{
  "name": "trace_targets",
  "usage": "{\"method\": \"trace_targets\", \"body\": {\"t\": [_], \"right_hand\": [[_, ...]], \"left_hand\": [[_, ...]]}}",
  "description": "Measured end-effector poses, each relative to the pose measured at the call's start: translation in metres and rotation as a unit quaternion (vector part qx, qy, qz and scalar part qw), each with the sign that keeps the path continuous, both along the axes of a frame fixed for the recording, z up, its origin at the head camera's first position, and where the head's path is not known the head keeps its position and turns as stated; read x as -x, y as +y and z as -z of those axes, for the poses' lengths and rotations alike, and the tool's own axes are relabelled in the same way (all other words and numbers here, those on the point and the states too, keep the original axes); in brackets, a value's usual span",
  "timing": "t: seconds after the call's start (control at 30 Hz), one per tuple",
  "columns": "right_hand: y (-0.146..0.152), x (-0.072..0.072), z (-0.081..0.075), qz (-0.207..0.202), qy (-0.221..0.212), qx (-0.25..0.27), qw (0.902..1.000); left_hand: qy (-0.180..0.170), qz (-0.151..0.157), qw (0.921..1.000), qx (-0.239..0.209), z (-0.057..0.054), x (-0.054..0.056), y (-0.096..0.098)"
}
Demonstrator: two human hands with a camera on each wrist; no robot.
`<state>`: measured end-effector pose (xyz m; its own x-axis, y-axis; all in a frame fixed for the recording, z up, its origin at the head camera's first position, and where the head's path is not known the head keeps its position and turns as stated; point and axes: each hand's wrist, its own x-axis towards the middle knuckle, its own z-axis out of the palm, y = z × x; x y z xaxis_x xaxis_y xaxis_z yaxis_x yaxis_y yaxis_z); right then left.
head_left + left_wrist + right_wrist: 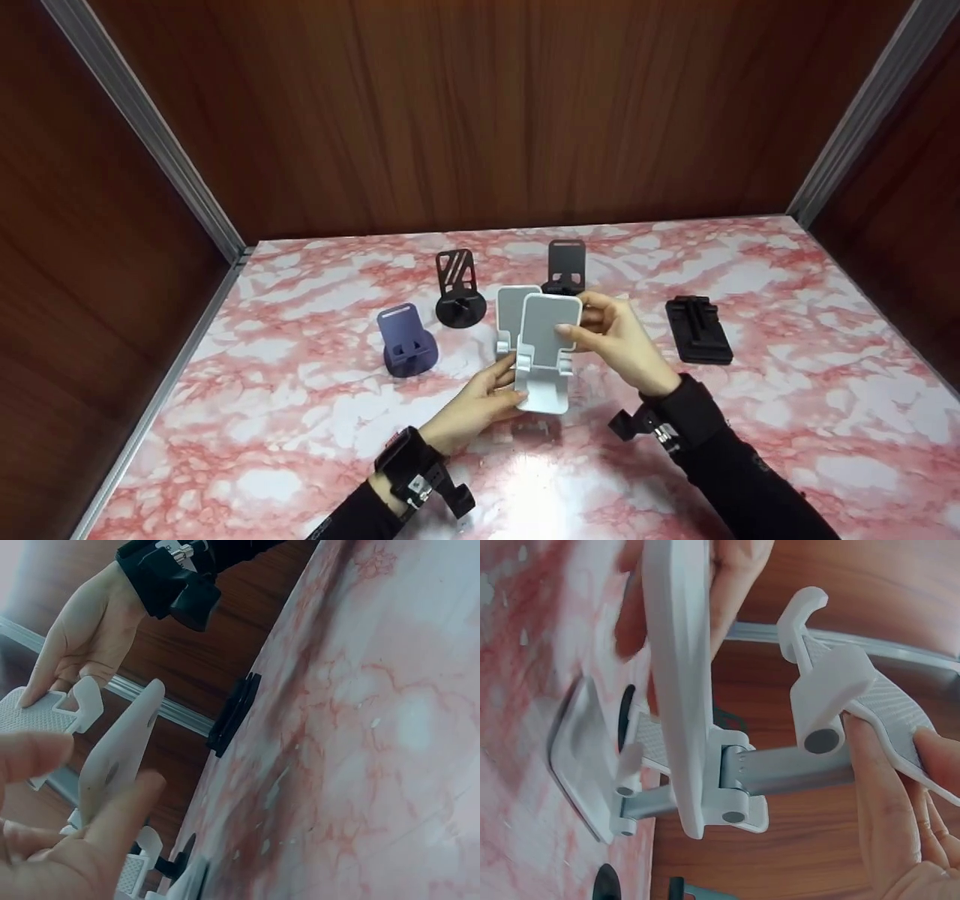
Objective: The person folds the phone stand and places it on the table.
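A white phone stand (544, 334) with a grey pad is raised over the marbled table, its back plate upright and base below. At the base, my left hand (476, 401) grips the side edge between thumb and fingers. My right hand (626, 345) pinches the edge of the back plate, thumb on the grey pad. The right wrist view shows a hinged silver arm (791, 769) joining plate and base. Just behind, partly hidden by the held one, a second white phone stand (514, 304) rests on the table.
Left of the hands stand a purple phone stand (400, 326) and a black slotted one (461, 309). A dark grey stand (567, 259) is behind the right hand. Toward the right lies a folded black stand (697, 334). Wood-look panels (487, 112) enclose the back and sides.
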<state>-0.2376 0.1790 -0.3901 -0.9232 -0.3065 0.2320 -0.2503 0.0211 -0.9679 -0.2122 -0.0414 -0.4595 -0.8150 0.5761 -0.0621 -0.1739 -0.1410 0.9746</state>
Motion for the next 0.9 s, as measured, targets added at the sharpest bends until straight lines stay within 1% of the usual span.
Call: {"method": "trace_targets", "body": {"t": [0.1, 0.17, 0.23, 0.3, 0.37, 0.5, 0.6, 0.7, 0.8, 0.9], "right_hand": [[-0.002, 0.0, 0.002, 0.002, 0.007, -0.012, 0.9999], [-0.004, 0.0, 0.001, 0.008, 0.028, -0.033, 0.999], [-0.005, 0.001, 0.0, 0.019, 0.051, -0.057, 0.9969], [-0.007, 0.002, -0.002, 0.027, 0.076, -0.077, 0.9938], [-0.008, 0.003, -0.005, 0.027, 0.089, -0.086, 0.9919], [-0.009, 0.006, -0.008, 0.005, 0.095, -0.088, 0.9916], [-0.01, 0.007, -0.009, -0.008, 0.097, -0.098, 0.9904], [-0.009, 0.009, -0.007, -0.014, 0.096, -0.105, 0.9898], [-0.008, 0.009, -0.005, -0.021, 0.086, -0.1, 0.9911], [-0.008, 0.01, -0.004, -0.024, 0.087, -0.098, 0.991]], "left_hand": [[-0.012, -0.023, 0.9997, 0.004, 0.003, 0.001, 0.001], [-0.015, -0.034, 0.9993, 0.01, 0.003, 0.001, 0.001], [-0.015, -0.041, 0.999, 0.011, 0.002, 0.0, 0.001], [-0.016, -0.045, 0.9988, 0.004, 0.001, 0.0, 0.001], [-0.017, -0.047, 0.9987, -0.007, -0.001, 0.0, 0.001], [-0.024, -0.054, 0.9978, -0.031, -0.004, -0.001, 0.002], [-0.033, -0.06, 0.9968, -0.04, -0.005, 0.0, 0.003], [-0.037, -0.063, 0.9964, -0.043, -0.005, 0.0, 0.003], [-0.037, -0.066, 0.9963, -0.041, -0.006, -0.002, 0.003], [-0.036, -0.067, 0.9964, -0.038, -0.007, -0.002, 0.004]]}}
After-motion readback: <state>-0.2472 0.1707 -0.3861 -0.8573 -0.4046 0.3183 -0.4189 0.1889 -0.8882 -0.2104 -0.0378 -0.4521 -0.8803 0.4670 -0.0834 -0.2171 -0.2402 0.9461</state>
